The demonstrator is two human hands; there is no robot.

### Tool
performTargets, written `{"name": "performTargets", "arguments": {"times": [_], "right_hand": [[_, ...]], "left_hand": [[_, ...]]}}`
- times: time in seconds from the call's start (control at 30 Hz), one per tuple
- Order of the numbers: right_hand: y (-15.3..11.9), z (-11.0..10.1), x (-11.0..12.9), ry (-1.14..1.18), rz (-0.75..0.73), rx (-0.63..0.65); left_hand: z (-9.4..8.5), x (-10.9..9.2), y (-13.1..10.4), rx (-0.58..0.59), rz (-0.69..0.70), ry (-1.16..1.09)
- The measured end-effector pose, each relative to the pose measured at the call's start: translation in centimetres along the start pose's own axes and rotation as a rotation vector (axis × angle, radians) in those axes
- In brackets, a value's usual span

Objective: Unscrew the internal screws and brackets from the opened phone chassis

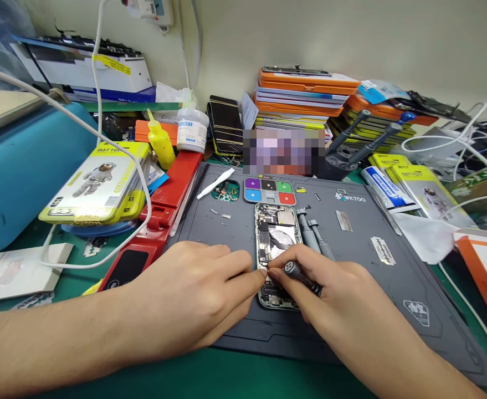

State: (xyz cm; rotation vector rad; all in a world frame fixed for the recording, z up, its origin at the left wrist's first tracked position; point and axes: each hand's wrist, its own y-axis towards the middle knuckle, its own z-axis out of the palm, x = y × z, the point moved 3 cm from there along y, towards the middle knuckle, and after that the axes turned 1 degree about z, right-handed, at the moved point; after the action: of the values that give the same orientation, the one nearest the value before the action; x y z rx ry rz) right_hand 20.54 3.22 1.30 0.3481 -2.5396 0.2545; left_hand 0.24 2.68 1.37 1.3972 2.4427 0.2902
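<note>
Head view: phone (277,237) is opened up, mid-frame, just below centre, lying on a dark grey mat (237,233) on the green tabletop (243,377).

Looks: slim rounded rectangle, pale silver-green rim, guts exposed. Silver shield plate upper right inside, dark parts down the left, bright silver patch with a dark curved outline in the middle, dark strip plus small metal bits at the bottom end. Lower right edge is under the right hand.

Orientation: lies flat, open side up. Long axis runs nearly straight up-down in frame, short ends towards top and bottom. Can't tell which end is the phone's own top.

Grip: left hand (210,288) comes in from lower left, fingers bunched, tips at the phone's left edge; thumb hidden, so can't tell if it's pinching anything. Right hand (338,288) is closed round a dark tool handle (296,271), thumb and index tips close together over the phone's lower half; can't tell what's at the tips.

Nearby: multicolour pad (270,188) just above the phone, grey posts (309,230) just right of it.
</note>
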Motion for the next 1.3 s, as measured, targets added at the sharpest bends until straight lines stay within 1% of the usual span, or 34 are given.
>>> {"name": "performTargets", "arguments": {"times": [0.13, 0.33, 0.5, 0.83, 1.1, 1.3], "right_hand": [[0.02, -0.09, -0.06, -0.019, -0.009, -0.008], [-0.01, -0.10, -0.25, -0.026, 0.020, 0.019], [-0.03, -0.08, 0.01, -0.055, -0.030, -0.007], [0.29, -0.26, -0.23, -0.007, 0.039, 0.047], [0.36, -0.36, -0.23, 0.018, 0.083, 0.068], [0.45, -0.35, -0.18, 0.029, 0.100, 0.085]], "left_hand": [[-0.04, 0.00, 0.04, 0.005, 0.007, 0.008], [-0.02, -0.10, -0.01, -0.008, 0.012, 0.030], [0.25, -0.11, 0.07, 0.052, 0.002, 0.065], [0.39, -0.16, 0.03, 0.091, 0.003, 0.081], [0.42, -0.12, 0.03, 0.072, 0.006, 0.073], [0.44, -0.08, 0.05, 0.087, -0.003, 0.050]]}}
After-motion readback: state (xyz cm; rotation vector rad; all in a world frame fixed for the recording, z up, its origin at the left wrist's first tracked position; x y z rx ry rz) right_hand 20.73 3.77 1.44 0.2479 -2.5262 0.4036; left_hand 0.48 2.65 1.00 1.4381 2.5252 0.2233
